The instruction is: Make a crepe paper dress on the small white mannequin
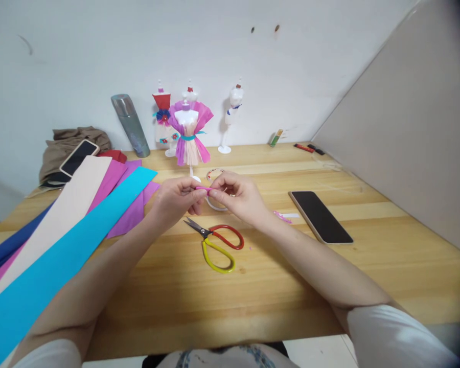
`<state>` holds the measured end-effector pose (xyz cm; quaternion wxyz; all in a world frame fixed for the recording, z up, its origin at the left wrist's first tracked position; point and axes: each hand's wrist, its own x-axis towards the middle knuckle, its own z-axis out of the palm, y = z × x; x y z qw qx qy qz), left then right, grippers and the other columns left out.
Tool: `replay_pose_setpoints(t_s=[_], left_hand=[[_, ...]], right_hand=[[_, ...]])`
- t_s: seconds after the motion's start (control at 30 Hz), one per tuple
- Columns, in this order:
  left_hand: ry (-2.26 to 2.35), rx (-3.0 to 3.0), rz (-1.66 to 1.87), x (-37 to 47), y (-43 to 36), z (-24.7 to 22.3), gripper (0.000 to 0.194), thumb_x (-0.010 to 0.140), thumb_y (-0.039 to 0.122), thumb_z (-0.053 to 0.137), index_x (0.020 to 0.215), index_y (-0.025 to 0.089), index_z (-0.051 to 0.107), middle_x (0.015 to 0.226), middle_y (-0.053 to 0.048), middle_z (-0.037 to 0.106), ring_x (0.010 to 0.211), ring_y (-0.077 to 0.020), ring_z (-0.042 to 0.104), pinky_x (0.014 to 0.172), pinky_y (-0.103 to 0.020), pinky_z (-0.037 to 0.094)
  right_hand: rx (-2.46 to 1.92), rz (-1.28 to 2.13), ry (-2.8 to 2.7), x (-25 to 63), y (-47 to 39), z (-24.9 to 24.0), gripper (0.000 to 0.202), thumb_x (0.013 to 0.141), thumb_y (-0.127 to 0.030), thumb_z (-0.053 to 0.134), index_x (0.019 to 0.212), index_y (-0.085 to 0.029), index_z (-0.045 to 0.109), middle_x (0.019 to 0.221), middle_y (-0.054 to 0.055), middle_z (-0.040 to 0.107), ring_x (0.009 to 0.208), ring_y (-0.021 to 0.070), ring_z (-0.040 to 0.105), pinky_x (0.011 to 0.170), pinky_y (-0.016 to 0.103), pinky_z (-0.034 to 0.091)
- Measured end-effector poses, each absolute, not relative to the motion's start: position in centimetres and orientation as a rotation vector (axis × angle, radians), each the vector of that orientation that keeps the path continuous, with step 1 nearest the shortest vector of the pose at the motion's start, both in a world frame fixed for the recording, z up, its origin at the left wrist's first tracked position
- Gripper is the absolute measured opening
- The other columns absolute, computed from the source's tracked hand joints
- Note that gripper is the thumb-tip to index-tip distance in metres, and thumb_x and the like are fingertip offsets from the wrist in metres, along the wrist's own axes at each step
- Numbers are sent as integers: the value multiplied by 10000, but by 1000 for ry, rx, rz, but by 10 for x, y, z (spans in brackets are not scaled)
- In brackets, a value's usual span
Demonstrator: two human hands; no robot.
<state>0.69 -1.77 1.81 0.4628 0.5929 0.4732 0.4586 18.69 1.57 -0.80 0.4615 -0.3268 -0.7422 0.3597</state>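
Note:
A small pink strip [203,188], of paper or cloth, is stretched between my fingertips above the middle of the table. My left hand [175,198] pinches one end and my right hand [238,197] pinches the other. Behind my fingers a white ring of tape [216,207] shows in part. Nearer to me lie scissors [205,232] with one red and one yellow handle, blades pointing left and slightly apart. Just beyond my hands stands a small white mannequin [186,118] dressed in purple, pink and cream crepe with a teal belt.
Long crepe sheets [99,214] in several colours cover the left side. A steel flask [130,125] leans against the wall beside more small mannequins [235,99]. A black phone [321,216] lies at right, near pink scraps [282,217]. Another phone [79,156] rests on brown cloth [67,145].

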Motion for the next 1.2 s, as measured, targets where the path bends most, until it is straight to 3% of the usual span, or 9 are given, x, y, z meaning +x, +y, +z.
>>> replay_pose_setpoints(t_s=[0.3, 0.6, 0.77, 0.97, 1.2], left_hand=[[1102, 1426, 1129, 8, -17, 15, 234, 710, 340, 755, 664, 153, 623, 543, 22, 635, 420, -93, 606, 407, -176, 481], [1032, 1316, 1034, 1, -12, 10, 361, 688, 447, 828, 690, 149, 626, 606, 11, 656, 427, -79, 586, 407, -175, 452], [995, 1243, 986, -2, -9, 7, 425, 644, 485, 877, 727, 146, 635, 634, 3, 671, 448, -81, 592, 416, -177, 445], [1026, 1324, 1032, 0, -11, 9, 384, 691, 463, 844, 711, 148, 625, 622, 5, 671, 451, -86, 610, 432, -178, 467], [995, 1259, 1014, 1, -10, 7, 412, 652, 476, 869, 711, 156, 617, 620, 8, 675, 440, -83, 601, 424, -178, 463]], right_hand=[[-790, 1025, -1762, 185, 16, -10, 201, 802, -368, 713, 736, -188, 655, 686, 10, 595, 649, 138, 512, 580, 270, 399], [-844, 1317, -1666, 186, 15, -3, 395, 719, -536, 794, 722, -187, 610, 557, -34, 537, 501, 102, 447, 486, 251, 324], [-810, 1365, -1661, 186, 16, -3, 391, 719, -527, 804, 735, -187, 610, 550, -50, 524, 502, 93, 437, 498, 245, 328], [-786, 1255, -1688, 185, 16, -1, 382, 700, -509, 824, 715, -182, 628, 611, -38, 532, 562, 96, 432, 527, 249, 335], [-617, 1324, -1696, 186, 14, -1, 339, 755, -479, 816, 734, -194, 634, 605, -54, 520, 560, 94, 415, 540, 251, 351]])
